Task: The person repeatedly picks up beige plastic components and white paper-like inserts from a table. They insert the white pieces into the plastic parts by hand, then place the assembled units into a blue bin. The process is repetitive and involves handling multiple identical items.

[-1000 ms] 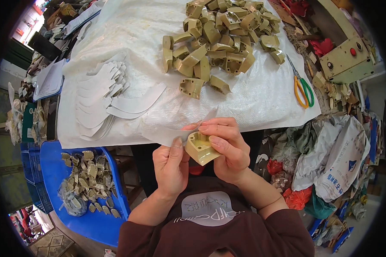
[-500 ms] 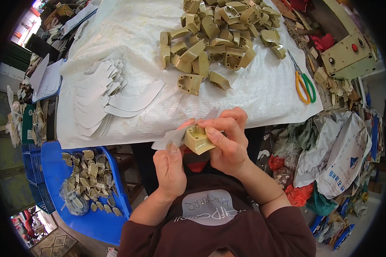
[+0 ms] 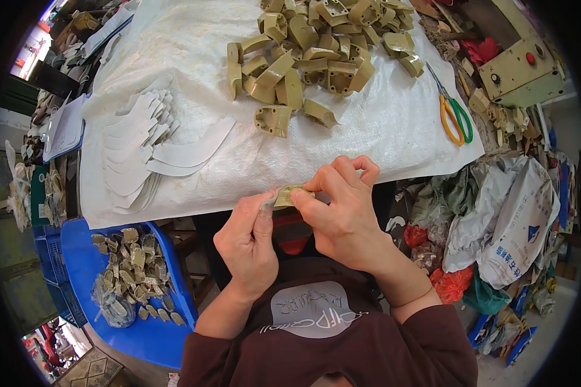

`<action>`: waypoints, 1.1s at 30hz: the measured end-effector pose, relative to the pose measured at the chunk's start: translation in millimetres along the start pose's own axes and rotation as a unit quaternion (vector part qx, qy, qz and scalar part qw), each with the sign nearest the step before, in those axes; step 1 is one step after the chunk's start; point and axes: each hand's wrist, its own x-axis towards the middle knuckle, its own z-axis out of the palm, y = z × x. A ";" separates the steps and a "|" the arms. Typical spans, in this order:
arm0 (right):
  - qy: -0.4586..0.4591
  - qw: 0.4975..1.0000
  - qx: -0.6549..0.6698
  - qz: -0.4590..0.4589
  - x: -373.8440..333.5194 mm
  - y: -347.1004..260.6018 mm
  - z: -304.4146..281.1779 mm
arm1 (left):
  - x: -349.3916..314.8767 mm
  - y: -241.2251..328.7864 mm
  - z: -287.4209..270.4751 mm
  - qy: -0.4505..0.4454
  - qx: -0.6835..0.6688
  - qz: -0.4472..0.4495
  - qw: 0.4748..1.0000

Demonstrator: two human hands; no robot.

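In front of my chest, just off the table's near edge, I hold an olive-beige moulded shoe heel (image 3: 284,197) between both hands. My left hand (image 3: 246,242) is closed on its left side, with thumb and fingers pinched together. My right hand (image 3: 343,219) presses its thumb and bent fingers against the right side. Fingers cover most of the heel, and a greyish-white bit shows by the left thumb; how far that sheet wraps the heel is hidden. On the table lie a pile of similar heels (image 3: 323,58) and a fanned stack of curved white cut pieces (image 3: 135,145).
Scissors (image 3: 454,116) with orange and green handles lie at the table's right side. Low on the left, a blue chair (image 3: 135,335) bears many small beige parts and a plastic bag (image 3: 115,309). White sacks (image 3: 516,219) and red bags crowd the right. A control box (image 3: 523,74) stands far right.
The heel has turned between my hands, and my fingers now cover more of it. The white sheet that stuck out around it is mostly out of sight. The view has shifted slightly.
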 end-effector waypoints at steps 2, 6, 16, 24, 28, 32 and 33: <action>0.001 1.000 0.000 -0.006 0.1 0.6 1.3 | -1.9 -6.4 5.6 0.017 0.045 0.076 0.996; 0.030 0.999 0.034 -0.016 -0.1 13.8 9.2 | 0.2 -7.2 10.2 0.023 0.090 0.149 0.984; 0.024 0.940 0.340 -0.004 -8.0 26.3 18.3 | 12.8 -26.2 11.8 -0.009 -0.101 0.132 0.986; -0.007 0.951 0.306 -0.038 -5.0 19.7 12.4 | 16.0 -28.5 9.7 0.003 -0.040 0.226 0.973; 0.056 0.974 0.204 -0.081 -4.0 20.9 12.8 | 14.9 -16.5 6.6 0.046 0.008 0.259 0.965; 0.076 0.980 0.176 -0.053 -0.7 11.4 10.4 | 23.9 -24.5 -12.7 0.019 0.092 0.300 0.949; 0.077 0.977 0.195 -0.046 3.9 3.8 -1.9 | 24.5 -26.7 -17.8 0.042 0.077 0.286 0.954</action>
